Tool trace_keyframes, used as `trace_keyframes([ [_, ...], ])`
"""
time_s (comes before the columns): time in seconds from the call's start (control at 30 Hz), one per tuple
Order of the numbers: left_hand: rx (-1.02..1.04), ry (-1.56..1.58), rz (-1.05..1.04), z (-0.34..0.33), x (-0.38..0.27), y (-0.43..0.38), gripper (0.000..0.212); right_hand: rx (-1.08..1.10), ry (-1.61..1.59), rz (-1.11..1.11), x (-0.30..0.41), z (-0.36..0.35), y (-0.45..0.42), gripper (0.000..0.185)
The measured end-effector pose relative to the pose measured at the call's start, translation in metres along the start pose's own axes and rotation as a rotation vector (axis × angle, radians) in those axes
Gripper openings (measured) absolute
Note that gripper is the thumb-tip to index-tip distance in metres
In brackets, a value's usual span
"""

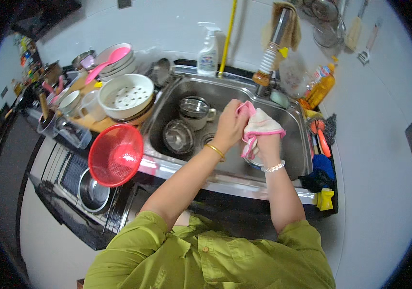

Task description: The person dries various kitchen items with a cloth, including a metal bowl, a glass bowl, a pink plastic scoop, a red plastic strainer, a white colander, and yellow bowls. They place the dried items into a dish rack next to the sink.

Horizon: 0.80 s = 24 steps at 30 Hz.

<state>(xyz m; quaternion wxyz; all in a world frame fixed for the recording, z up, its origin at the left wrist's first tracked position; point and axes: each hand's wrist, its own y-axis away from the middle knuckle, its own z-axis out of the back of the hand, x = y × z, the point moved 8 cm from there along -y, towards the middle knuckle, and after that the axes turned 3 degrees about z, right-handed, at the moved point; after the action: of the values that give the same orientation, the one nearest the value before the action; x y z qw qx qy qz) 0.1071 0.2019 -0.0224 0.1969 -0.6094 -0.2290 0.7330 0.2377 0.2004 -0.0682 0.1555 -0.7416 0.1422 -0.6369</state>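
Observation:
Over the right half of a stainless steel sink (285, 173) are both my hands, at a white cloth with pink edging (263, 123). My left hand (232, 123) grips a pink-edged part of it. The cloth drapes over my right hand (268, 144) and hides most of its fingers. Below the hands, a round dish (254, 163) shows in part; whether a hand touches it is hidden. Left of my hands in the basin lie a light mug (195, 123) with a glass lid or bowl on top, and a clear glass bowl (178, 136).
Left of the sink are a red colander (115, 155), a white perforated basin (126, 95) and stacked bowls with a pink spoon (108, 64). A spray bottle (208, 52) and the faucet (268, 61) stand behind. Brushes (320, 135) and an orange liquid bottle (319, 86) line the right edge.

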Motion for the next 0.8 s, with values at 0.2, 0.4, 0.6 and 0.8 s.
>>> trace_keyframes([
  [0.2, 0.079, 0.196, -0.034, 0.002, 0.024, 0.010, 0.030, -0.113, -0.404, -0.267, -0.002, -0.005, 0.000, 0.016],
  [0.4, 0.076, -0.091, -0.318, -0.009, -0.001, 0.028, 0.025, 0.094, 0.641, 0.334, 0.047, -0.023, 0.002, 0.031],
  [0.6, 0.126, -0.053, -0.409, 0.006, -0.023, 0.043, 0.016, 0.316, 0.396, 0.088, 0.037, -0.050, 0.011, 0.024],
  [0.8, 0.037, -0.106, -0.484, 0.015, -0.025, 0.042, 0.025, 0.098, 0.897, 0.336, 0.021, -0.040, 0.016, 0.019],
])
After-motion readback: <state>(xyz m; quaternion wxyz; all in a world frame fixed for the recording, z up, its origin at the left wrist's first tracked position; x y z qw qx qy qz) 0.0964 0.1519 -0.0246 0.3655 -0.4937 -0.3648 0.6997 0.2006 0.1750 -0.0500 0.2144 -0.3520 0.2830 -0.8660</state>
